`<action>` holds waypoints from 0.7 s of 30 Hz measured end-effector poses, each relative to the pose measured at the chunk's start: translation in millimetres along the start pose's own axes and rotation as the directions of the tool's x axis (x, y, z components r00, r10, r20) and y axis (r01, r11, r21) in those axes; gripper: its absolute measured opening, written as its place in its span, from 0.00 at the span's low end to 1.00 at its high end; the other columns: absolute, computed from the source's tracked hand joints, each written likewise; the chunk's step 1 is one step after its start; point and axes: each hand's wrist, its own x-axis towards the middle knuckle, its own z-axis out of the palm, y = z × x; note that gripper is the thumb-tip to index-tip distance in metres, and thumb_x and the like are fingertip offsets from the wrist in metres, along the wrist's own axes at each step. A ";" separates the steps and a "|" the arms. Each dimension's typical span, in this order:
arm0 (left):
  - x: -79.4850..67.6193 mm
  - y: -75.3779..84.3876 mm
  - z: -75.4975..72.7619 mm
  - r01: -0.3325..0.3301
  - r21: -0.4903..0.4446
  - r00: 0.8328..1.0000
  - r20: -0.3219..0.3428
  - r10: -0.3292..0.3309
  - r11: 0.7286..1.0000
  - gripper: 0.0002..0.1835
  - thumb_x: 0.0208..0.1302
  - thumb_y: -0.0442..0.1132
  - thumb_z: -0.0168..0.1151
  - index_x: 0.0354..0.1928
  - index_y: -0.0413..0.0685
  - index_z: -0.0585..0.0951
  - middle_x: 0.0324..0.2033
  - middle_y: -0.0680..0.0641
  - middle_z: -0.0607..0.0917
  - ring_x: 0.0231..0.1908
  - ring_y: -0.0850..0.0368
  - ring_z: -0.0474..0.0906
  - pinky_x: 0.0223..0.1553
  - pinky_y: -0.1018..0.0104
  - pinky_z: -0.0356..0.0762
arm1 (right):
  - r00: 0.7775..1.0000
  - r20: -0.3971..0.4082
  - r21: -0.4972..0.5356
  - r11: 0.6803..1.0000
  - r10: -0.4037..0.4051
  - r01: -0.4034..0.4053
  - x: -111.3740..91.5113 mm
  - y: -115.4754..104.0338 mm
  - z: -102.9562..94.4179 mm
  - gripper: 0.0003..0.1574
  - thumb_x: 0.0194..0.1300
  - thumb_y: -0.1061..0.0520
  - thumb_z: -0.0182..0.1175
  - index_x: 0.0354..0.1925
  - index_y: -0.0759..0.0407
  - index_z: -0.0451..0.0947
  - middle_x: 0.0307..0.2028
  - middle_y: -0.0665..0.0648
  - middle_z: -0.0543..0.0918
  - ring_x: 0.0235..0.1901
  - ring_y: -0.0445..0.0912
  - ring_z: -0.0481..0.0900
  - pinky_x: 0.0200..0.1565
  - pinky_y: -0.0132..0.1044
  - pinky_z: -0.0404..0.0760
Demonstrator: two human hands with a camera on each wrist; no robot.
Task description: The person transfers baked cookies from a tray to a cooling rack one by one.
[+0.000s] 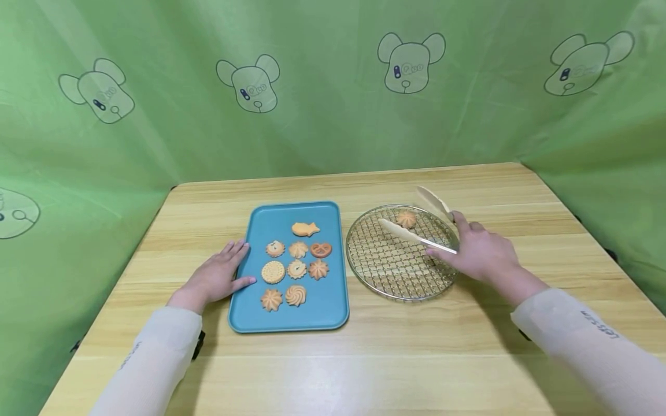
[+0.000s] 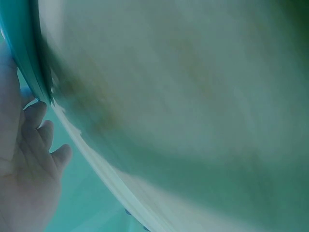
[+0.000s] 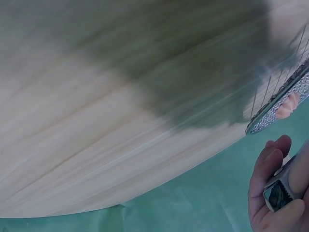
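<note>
My left hand [image 1: 217, 274] rests at the left edge of a blue tray [image 1: 322, 315], fingers fairly straight along the rim and thumb reaching over it. Several cookies lie on that tray, among them a fish-shaped cookie [image 1: 304, 229], a pretzel-shaped one [image 1: 321, 249] and a round one with small holes [image 1: 273, 272]. In my right hand [image 1: 486, 252] I grip tongs [image 1: 403, 232], their two arms spread wide above a round wire rack [image 1: 385, 277]. One star-shaped cookie [image 1: 406, 219] sits near the rack's far side, between the tong arms in the head view, with nothing pinched.
Both tray and rack stand on a wooden table [image 1: 395, 370], the rack just to the tray's right. Green cloth [image 1: 333, 133] with mouse-head prints hangs behind the table and at both sides.
</note>
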 end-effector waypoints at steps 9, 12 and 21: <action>1.2 -1.7 1.5 -0.005 0.008 1.000 -0.004 0.005 1.000 0.44 0.66 0.59 0.54 0.73 0.37 0.53 0.72 0.37 0.52 0.70 0.38 0.45 0.67 0.43 0.51 | 1.000 -0.001 0.017 0.999 -0.029 0.029 0.4 -8.0 0.5 0.76 0.50 0.14 0.46 0.74 0.62 0.34 0.59 0.84 0.60 0.20 0.55 0.75 0.12 0.39 0.71; 0.9 -1.3 0.9 -0.002 0.004 1.000 -0.002 0.002 1.000 0.44 0.66 0.59 0.55 0.73 0.37 0.53 0.72 0.37 0.52 0.70 0.38 0.45 0.67 0.43 0.50 | 0.999 0.006 0.015 0.999 -0.041 0.041 0.1 -12.6 -0.4 0.76 0.50 0.14 0.47 0.74 0.62 0.34 0.60 0.84 0.59 0.18 0.54 0.74 0.12 0.38 0.71; 0.6 -0.4 -0.2 0.001 0.004 1.000 -0.003 -0.001 1.000 0.45 0.66 0.59 0.55 0.73 0.37 0.53 0.72 0.37 0.52 0.70 0.38 0.45 0.67 0.43 0.50 | 0.995 -0.011 0.011 0.995 -0.098 0.099 -0.7 -28.5 -0.6 0.74 0.50 0.15 0.48 0.75 0.62 0.38 0.58 0.81 0.65 0.22 0.55 0.77 0.13 0.38 0.71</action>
